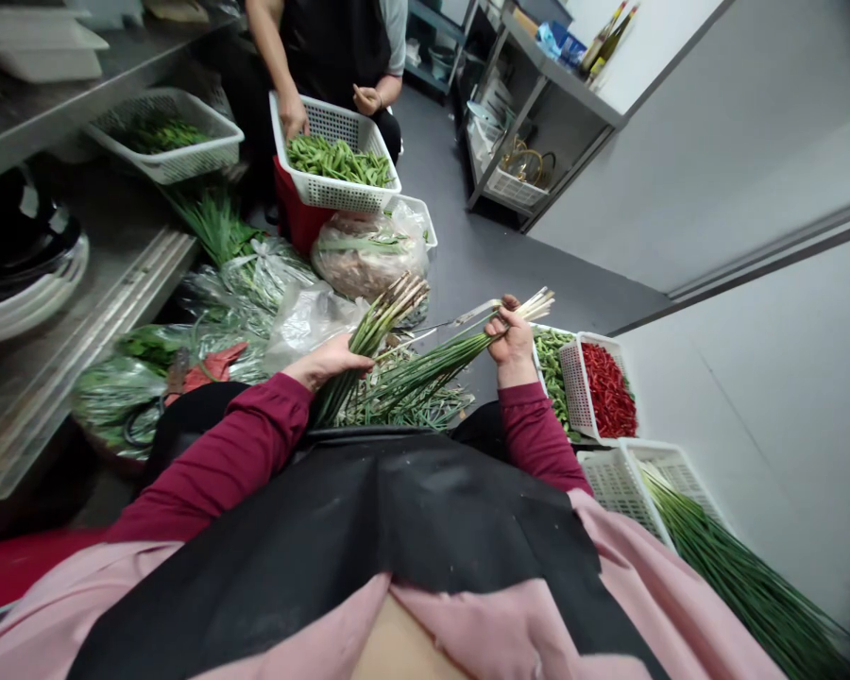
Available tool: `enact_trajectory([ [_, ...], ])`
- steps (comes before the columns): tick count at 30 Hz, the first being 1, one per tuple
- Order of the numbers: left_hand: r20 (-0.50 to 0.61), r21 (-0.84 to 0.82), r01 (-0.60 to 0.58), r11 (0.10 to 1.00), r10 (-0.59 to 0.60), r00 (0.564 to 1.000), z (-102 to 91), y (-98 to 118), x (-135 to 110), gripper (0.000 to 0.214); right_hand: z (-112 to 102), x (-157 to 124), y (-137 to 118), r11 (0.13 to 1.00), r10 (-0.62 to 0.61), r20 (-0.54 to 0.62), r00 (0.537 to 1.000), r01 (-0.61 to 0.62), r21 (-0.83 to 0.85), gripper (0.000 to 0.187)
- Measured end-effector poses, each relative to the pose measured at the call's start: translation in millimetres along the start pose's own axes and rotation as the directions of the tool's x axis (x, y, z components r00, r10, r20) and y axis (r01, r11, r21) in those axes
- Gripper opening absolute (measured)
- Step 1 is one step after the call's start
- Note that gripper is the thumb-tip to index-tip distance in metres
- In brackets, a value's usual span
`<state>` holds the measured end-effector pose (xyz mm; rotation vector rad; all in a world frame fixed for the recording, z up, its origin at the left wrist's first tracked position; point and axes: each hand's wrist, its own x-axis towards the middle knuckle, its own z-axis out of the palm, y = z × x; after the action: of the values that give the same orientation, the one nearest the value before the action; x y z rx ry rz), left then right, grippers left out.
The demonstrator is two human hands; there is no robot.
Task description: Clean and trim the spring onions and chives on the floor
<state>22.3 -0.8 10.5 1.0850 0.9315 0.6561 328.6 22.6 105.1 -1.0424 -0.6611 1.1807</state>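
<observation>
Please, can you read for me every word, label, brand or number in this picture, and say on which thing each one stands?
No word, brand or number can be read here. The labels on the bottles on the metal shelf and the print on the blue packet beside them are too small and blurred to read.

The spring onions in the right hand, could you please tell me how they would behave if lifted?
Held by the right hand, the spring onions seem light; the pale ends look stiff, the long green tops likely droop, and smooth stalks may slip.
</observation>
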Motion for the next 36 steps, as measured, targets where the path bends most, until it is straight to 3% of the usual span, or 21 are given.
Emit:
enact_trajectory([
  [3, -0.034, 0.004, 0.02, 1.0, -0.019, 0.999, -5.7, 1, -2, 0.031, -7, 2, -4, 0.986, -0.058, 0.048, 0.997, 0.064, -0.151, 0.024],
  [5, -0.064, -0.035, 0.015, 0.999, -0.018, 0.998, -9.3, 3, -3, 0.032, -7, -3, 8, 0.922, 0.054, 0.168, 0.984, 0.015, -0.386, 0.022],
  [8, -0.094, -0.107, -0.004, 0.994, -0.007, 0.996, -13.4, 7, -3, 0.032, -2, -14, 49, 0.673, 0.252, 0.254, 0.934, 0.02, -0.739, 0.017],
  [11, -0.073, -0.181, 0.005, 0.983, -0.018, 0.997, -13.2, 7, -2, 0.029, 8, -27, 91, 0.449, 0.271, 0.23, 0.935, 0.089, -0.889, 0.019],
  [13, -0.057, -0.229, 0.032, 0.973, -0.046, 0.997, -9.9, 5, -1, 0.028, 15, -33, 106, 0.385, 0.262, 0.21, 0.942, 0.097, -0.918, 0.02],
  [15, -0.036, -0.27, 0.063, 0.961, -0.076, 0.996, -4.2, 2, 1, 0.028, 25, -39, 110, 0.457, 0.232, 0.211, 0.949, 0.085, -0.885, 0.027],
  [18, 0.042, -0.303, 0.086, 0.949, -0.077, 0.996, 6.2, -1, 3, 0.031, 45, -48, 105, 0.717, 0.2, 0.248, 0.948, 0.031, -0.696, 0.037],
  [20, 0.104, -0.31, 0.096, 0.946, -0.066, 0.992, 11.8, -2, 3, 0.034, 56, -52, 103, 0.818, 0.214, 0.278, 0.937, -0.016, -0.576, 0.039],
  [22, 0.139, -0.326, 0.11, 0.939, -0.068, 0.988, 14.3, -1, 2, 0.035, 61, -53, 103, 0.85, 0.21, 0.266, 0.941, -0.041, -0.525, 0.038],
  [25, 0.143, -0.367, 0.099, 0.925, -0.049, 0.989, 11.3, 0, 1, 0.033, 56, -47, 100, 0.892, 0.145, 0.136, 0.98, -0.071, -0.446, 0.039],
  [28, 0.161, -0.411, 0.078, 0.908, -0.011, 0.987, 6.4, -1, 3, 0.033, 48, -41, 91, 0.939, 0.151, 0.05, 0.987, -0.128, -0.32, 0.042],
  [33, 0.266, -0.42, 0.139, 0.897, -0.025, 0.964, 8.6, -2, 6, 0.036, 58, -52, 89, 0.919, 0.223, 0.205, 0.953, -0.135, -0.371, 0.043],
  [36, 0.278, -0.405, 0.138, 0.904, -0.022, 0.96, 12.8, -2, 6, 0.041, 69, -61, 96, 0.9, 0.188, 0.2, 0.962, -0.087, -0.427, 0.039],
])
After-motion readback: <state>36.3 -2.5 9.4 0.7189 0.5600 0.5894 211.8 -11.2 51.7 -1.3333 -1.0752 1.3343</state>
